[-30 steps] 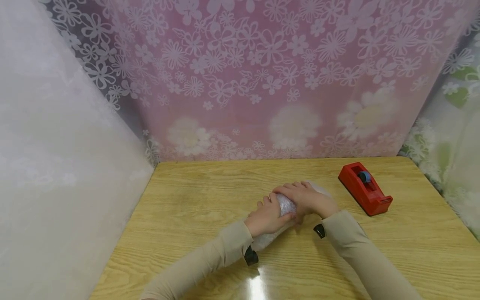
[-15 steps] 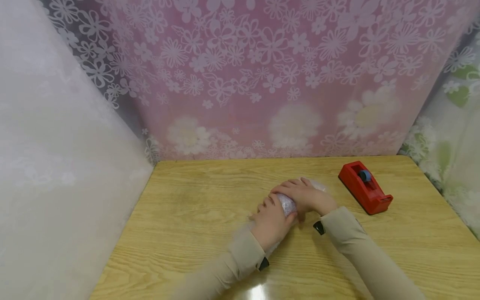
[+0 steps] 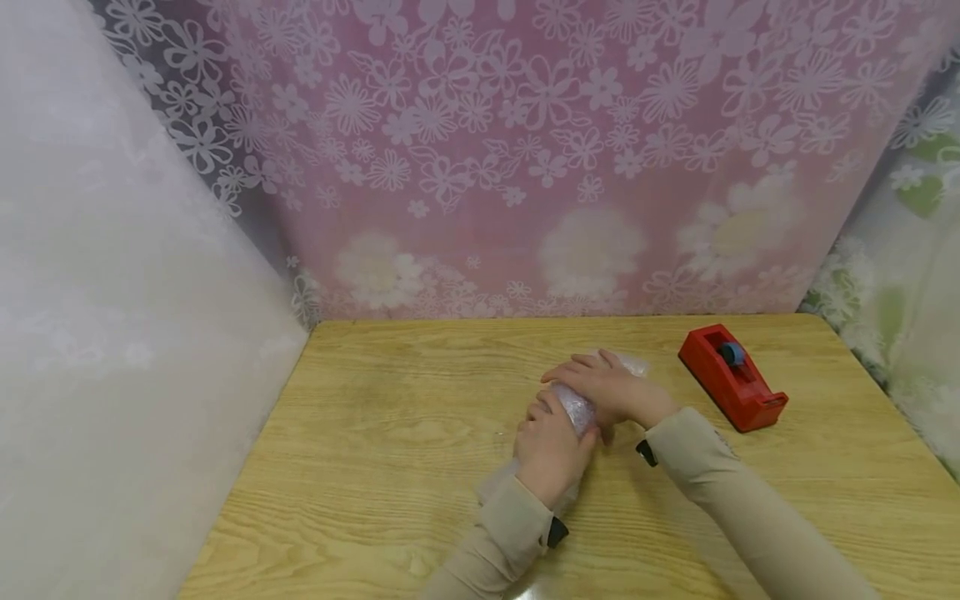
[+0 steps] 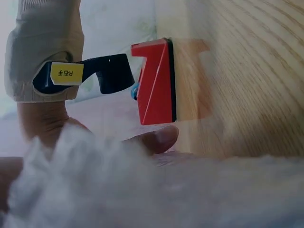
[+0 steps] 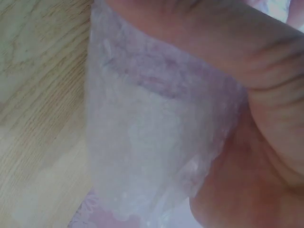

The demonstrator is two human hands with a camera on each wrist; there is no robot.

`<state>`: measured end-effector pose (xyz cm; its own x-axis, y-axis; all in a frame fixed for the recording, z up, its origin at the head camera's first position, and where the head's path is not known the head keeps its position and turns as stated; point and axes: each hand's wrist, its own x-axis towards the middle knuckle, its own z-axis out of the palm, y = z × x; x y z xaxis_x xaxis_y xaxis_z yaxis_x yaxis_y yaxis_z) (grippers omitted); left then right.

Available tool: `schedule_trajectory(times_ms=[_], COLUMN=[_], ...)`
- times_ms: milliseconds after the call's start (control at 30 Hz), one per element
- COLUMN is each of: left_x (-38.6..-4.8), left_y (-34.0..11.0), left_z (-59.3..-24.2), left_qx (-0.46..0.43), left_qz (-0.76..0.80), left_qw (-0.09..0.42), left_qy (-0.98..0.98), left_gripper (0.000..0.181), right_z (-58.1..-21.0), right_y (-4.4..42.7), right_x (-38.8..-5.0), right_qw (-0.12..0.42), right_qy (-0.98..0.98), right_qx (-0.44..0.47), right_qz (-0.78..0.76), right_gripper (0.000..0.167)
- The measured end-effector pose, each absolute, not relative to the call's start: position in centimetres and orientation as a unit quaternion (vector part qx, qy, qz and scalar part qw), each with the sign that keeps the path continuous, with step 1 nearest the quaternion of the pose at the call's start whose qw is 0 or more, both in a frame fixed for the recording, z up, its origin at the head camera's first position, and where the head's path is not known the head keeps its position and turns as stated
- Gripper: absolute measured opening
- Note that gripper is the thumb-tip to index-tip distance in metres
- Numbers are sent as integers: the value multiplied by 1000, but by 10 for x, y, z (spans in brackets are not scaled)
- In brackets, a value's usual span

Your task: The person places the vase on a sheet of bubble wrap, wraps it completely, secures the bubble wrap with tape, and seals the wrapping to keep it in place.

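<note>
A bundle in clear bubble wrap (image 3: pixel 576 408) lies slanted on the table between both hands. A pale purple thing shows through the plastic in the right wrist view; its kind is hidden. My left hand (image 3: pixel 551 450) grips the near end, thumb on the right side and fingers over the left. My right hand (image 3: pixel 609 390) holds the far end, fingers laid over the top. Close up in the right wrist view, its thumb and palm (image 5: pixel 266 142) curve round the loose wrap end (image 5: pixel 142 147). Blurred white wrap (image 4: pixel 118 185) fills the bottom of the left wrist view.
A red tape dispenser (image 3: pixel 731 377) with a blue-cored roll stands to the right of the hands, on the wooden table (image 3: pixel 375 417). Behind the table hangs a pink flowered curtain (image 3: pixel 480 208); pale cloths hang on the left and right.
My left hand and forearm have swung to the right and turned more upright along the bundle. The wrap's near end now shows left of the wrist. My right hand has barely moved.
</note>
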<state>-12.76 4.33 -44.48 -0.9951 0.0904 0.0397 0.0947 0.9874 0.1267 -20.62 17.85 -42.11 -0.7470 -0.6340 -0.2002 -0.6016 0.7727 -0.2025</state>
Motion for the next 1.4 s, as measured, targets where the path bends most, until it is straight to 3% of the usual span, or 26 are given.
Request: schedule_trajectory(times_ms=[533,1000,1400], left_x=[-130,-127,-129], left_y=[54,69,70], left_z=[-445,-457,-455], left_qx=[1,34,55], left_qz=[-85,-57,-120], left_qw=[-25,51,58], left_qy=[-996,-996,-990], left_gripper=[91,97,93], right_z=[-426,-425,-421], right_y=[190,187,187], right_x=[-214,-226,-227], right_qw=[75,105,100], right_qy=[939,933,930], right_qx=[-332,-340,-351], right_qz=[-51,-48,-38], right_gripper=[105,101,102])
